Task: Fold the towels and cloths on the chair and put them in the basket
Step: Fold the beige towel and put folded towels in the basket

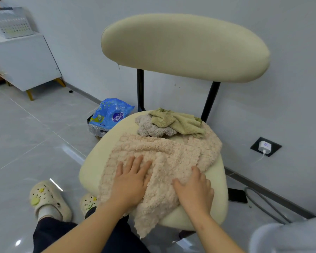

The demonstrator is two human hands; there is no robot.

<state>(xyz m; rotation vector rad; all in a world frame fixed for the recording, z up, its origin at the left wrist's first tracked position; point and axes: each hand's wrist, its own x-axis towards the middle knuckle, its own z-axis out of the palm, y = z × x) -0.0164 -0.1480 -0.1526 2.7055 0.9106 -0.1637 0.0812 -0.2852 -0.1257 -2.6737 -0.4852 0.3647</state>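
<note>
Both hands, left hand (pixel 131 177) and right hand (pixel 194 189), press flat and open on the peach towel (pixel 164 154), spread across the chair seat (pixel 102 154), its long axis running away toward the backrest.

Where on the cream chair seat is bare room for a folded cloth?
Bare cream padded seat shows along its left rim, beside the peach fluffy towel, and in a narrow strip outside the right hand. That towel, under the left hand too, covers the middle; a grey cloth and olive-green cloth crowd the back.
</note>
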